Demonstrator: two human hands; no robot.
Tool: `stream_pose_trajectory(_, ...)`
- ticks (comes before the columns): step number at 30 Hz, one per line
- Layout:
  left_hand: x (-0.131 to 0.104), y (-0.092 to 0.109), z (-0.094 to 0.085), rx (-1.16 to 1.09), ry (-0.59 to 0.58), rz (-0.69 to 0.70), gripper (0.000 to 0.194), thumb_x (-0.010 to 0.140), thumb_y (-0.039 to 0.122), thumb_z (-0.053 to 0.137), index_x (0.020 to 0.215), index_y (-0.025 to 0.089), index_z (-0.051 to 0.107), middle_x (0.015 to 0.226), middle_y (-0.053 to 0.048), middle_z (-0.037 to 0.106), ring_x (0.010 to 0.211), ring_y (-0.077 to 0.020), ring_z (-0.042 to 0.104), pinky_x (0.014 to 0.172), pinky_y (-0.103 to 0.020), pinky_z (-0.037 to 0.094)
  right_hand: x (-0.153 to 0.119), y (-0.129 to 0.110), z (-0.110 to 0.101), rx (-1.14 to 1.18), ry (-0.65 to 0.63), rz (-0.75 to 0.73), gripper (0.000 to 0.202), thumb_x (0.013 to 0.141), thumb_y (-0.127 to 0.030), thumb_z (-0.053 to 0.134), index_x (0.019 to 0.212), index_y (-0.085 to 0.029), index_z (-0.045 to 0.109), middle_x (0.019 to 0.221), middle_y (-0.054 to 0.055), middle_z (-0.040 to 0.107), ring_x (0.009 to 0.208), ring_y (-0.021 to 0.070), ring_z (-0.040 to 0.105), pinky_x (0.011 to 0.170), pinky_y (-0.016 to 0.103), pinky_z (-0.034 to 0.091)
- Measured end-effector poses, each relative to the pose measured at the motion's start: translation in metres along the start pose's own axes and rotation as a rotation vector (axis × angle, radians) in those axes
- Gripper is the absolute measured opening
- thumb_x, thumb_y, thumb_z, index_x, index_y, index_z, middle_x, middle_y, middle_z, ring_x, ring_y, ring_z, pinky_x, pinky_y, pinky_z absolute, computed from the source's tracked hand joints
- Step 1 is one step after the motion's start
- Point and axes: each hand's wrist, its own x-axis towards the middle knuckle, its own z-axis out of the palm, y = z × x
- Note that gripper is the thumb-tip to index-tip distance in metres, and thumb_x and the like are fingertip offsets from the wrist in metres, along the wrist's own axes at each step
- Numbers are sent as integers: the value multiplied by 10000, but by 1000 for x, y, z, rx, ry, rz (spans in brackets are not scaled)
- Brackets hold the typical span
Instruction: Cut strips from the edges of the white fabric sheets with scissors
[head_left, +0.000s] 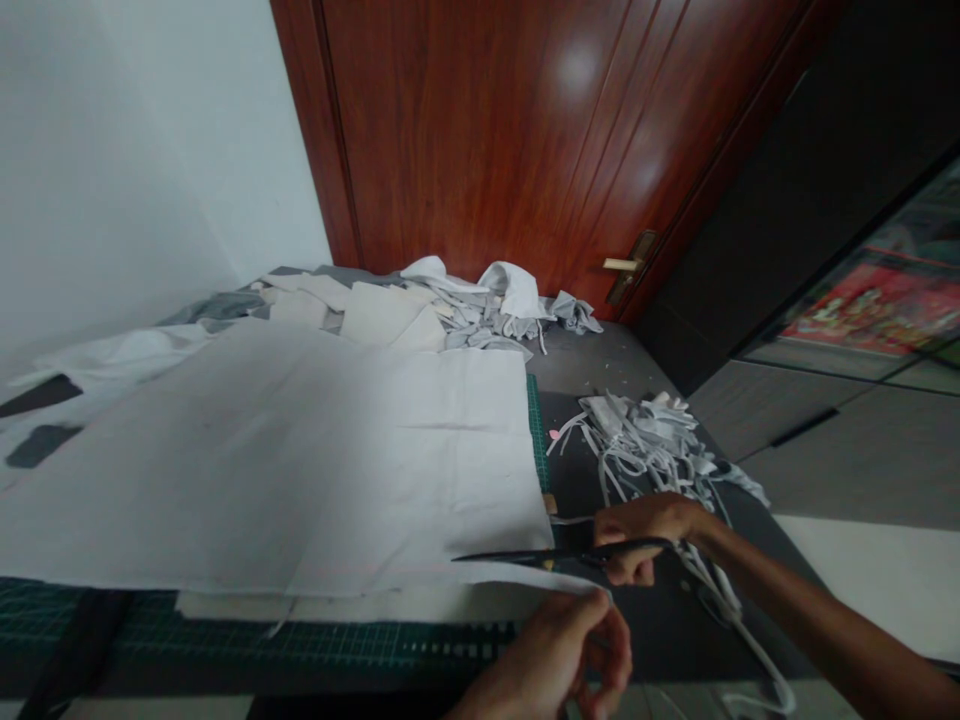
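Note:
A large sheet of white fabric point(330, 450) lies over a green cutting mat point(300, 640). Black scissors point(517, 555) reach in from the right, their blades along the sheet's near edge at its right end. My right hand point(637, 535) is closed round the scissors' handles. A narrow strip point(540, 577) is parted from the sheet along the blades. Just below, my left hand point(562, 650) pinches the strip's right end between thumb and fingers. Another pale cloth layer point(435, 604) shows under the near edge of the sheet.
Cloth scraps point(465, 310) are heaped at the table's back edge. A tangle of thin strips point(645, 440) lies at the right, with some hanging near my right forearm. Behind stand a wooden door point(487, 130) and a dark cabinet point(810, 400).

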Motion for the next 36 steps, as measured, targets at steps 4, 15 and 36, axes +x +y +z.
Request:
stream_pose_trajectory(4,1,-3,0,7,-4,3,513,856,660,471,740,164,537,573,22,495,367,-71,370,390,-226,264,0,1,-1,-11,6,-5,467,599,-581,790,628,-147,620,595,-26,586,527,97,575,477,190,476)
stream_pose_trajectory(15,5,-10,-3,10,-32,-13,616,780,775,513,730,162,554,581,15,522,382,-69,408,358,-204,244,-4,-1,-4,-4,12,-19,510,603,-611,817,698,-135,659,624,-22,598,563,98,587,533,199,512)
stream_pose_trajectory(36,5,-3,-1,96,-14,-37,573,796,729,439,700,173,543,602,-13,511,490,-99,419,480,-228,296,1,2,-1,5,46,33,461,596,-568,773,718,-133,681,641,-6,629,558,105,609,503,198,512)
